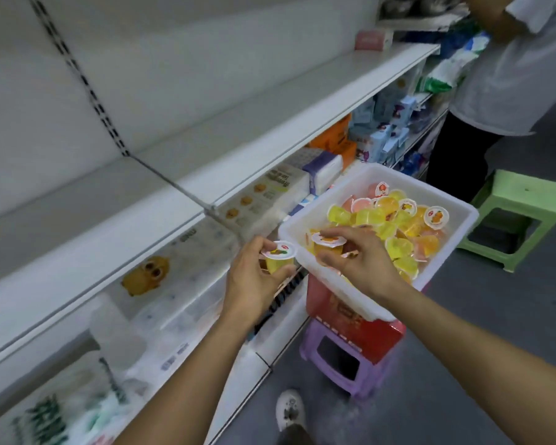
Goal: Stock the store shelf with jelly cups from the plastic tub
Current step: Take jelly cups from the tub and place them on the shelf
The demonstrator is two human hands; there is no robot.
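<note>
A white plastic tub (453, 239) sits on a red box, filled with several yellow, orange and pink jelly cups (398, 226). My left hand (254, 281) grips a yellow jelly cup (278, 256) just left of the tub's near corner. My right hand (357, 255) pinches an orange jelly cup (328, 244) over the tub's near end. The wide white shelf (180, 175) stretches bare on my left, above both hands.
A red box (363, 332) on a purple stool (347, 361) holds up the tub. A green stool (520, 216) stands behind it. A person in a white shirt (507, 75) stands at the far right. The lower shelf holds packaged goods (254, 200). A pink box (371, 40) lies at the bare shelf's far end.
</note>
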